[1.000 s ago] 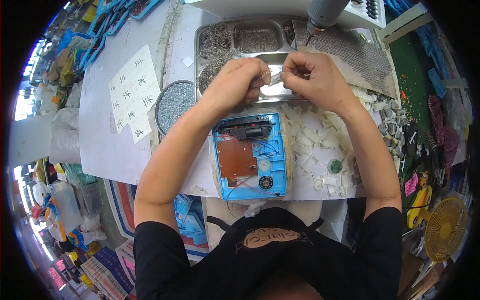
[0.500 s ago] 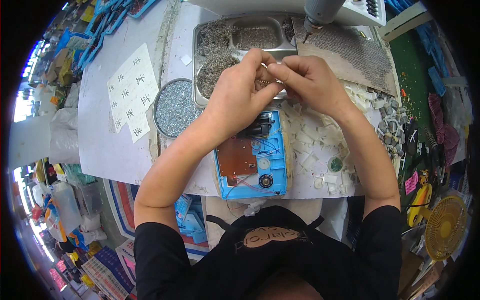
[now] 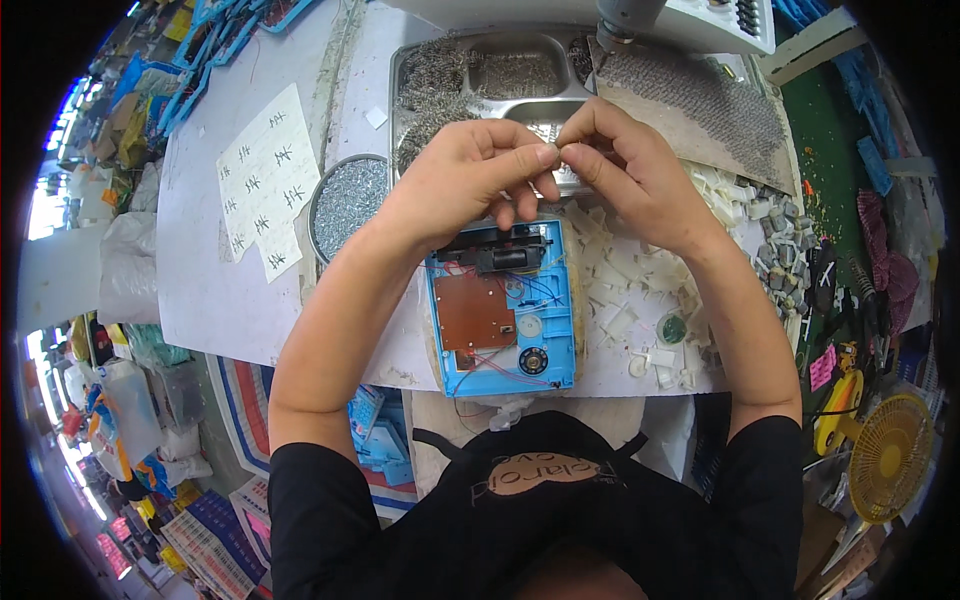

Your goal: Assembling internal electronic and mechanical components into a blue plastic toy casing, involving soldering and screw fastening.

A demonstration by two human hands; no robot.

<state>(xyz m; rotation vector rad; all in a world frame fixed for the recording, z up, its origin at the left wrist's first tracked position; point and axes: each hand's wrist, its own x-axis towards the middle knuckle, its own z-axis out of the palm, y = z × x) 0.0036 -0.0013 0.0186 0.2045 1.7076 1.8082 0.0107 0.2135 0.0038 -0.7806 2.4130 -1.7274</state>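
My left hand [image 3: 478, 172] and my right hand [image 3: 632, 178] meet in a pinch, fingertip to fingertip, over a steel compartment tray [image 3: 552, 118]. Whatever lies between the fingertips is too small to make out. The tray holds heaps of small metal springs [image 3: 432, 80], partly behind my left hand. Just below my hands an open blue plastic housing [image 3: 563, 300] sits on the table. Inside it are a brown circuit board [image 3: 472, 312], a black part [image 3: 510, 258], thin wires and a round black disc [image 3: 533, 361].
A round dish of small silvery pieces [image 3: 348, 205] and a marked paper sheet [image 3: 262, 185] are on the left. Loose white plastic parts [image 3: 640, 275] cover the right side. Beyond them lies a board with rows of small metal pieces [image 3: 715, 105], under a tool head [image 3: 628, 18].
My hands have drawn a little apart, and my left hand has turned, its lower fingers hanging over the housing. The tool head at the top appears slightly higher.
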